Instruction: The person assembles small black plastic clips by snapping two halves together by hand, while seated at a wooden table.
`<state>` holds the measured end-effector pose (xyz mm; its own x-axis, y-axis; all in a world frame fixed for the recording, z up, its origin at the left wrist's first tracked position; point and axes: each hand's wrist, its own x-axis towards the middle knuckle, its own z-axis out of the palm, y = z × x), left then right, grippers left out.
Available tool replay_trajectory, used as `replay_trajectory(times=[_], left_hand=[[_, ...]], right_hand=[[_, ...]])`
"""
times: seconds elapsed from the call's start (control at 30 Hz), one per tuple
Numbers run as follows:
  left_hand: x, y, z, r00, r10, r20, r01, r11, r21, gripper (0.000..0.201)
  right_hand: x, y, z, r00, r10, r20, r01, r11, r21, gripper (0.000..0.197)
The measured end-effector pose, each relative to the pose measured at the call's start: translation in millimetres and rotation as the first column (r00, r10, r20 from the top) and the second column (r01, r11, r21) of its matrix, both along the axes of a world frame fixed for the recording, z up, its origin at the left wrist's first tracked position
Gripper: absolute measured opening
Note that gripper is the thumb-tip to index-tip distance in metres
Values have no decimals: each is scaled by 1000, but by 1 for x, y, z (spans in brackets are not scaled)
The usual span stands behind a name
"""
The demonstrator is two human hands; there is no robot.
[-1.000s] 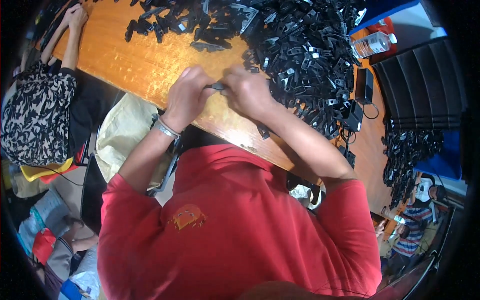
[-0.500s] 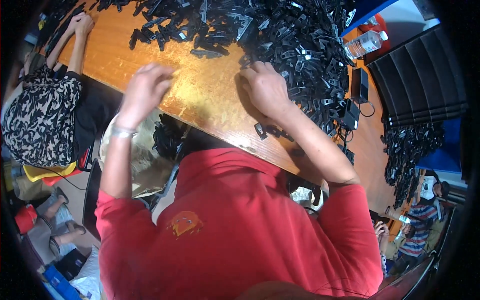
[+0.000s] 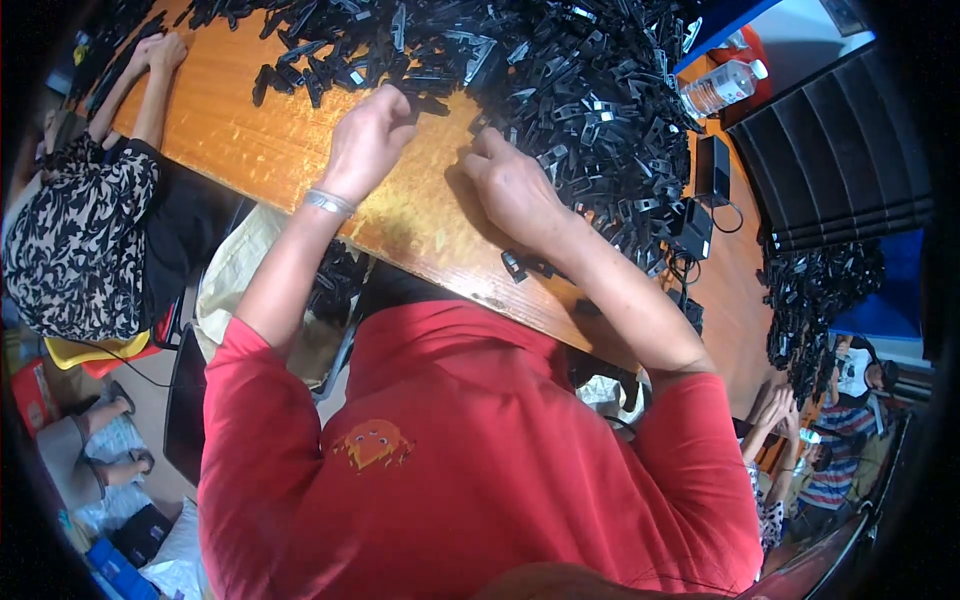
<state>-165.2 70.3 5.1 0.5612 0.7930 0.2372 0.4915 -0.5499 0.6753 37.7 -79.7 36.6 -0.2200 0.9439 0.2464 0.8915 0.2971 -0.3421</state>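
Note:
Over the wooden table (image 3: 240,110), my left hand (image 3: 366,148) has its fingers curled, close to a slim black plastic piece (image 3: 428,106) at the near edge of the heap. My right hand (image 3: 512,192) is closed, fingertips bent down beside the heap of black plastic clip-like parts (image 3: 600,120). What either hand pinches, if anything, is hidden by the fingers. One loose black part (image 3: 513,265) lies under my right forearm, near the table's front edge.
A clear bottle (image 3: 722,88), a black box (image 3: 712,170) with cables and a ribbed black panel (image 3: 835,150) are at the right. Below my left forearm hangs a pale sack (image 3: 235,275) with black parts. Another person's hands (image 3: 160,52) rest at the far left.
My left hand has come in from the table's front edge, rightward and away from me, to the heap. My right hand has shifted slightly left. At the far right, another person's hands have risen.

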Motion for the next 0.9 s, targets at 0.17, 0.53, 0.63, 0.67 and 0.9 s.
replay_trajectory(times=[0.17,0.53,0.63,0.67,0.9], left_hand=[[-10,-32,-26,693,72,717,294,880,-373,61],[-46,-63,-18,971,21,237,-30,999,34,36],[-56,-60,-16,985,36,167,-57,991,124,36],[-60,-59,-17,994,29,106,-51,978,204,36],[-63,-52,-23,997,4,75,-22,972,233,24]], right_hand=[[-8,2,-1,999,48,-7,-49,996,-74,12],[-4,12,-10,994,46,98,-49,998,31,12],[-21,16,-8,999,6,-31,-3,997,79,16],[-26,17,-9,994,4,-113,8,994,107,18],[-27,30,-15,993,-78,-92,74,996,-40,26]])
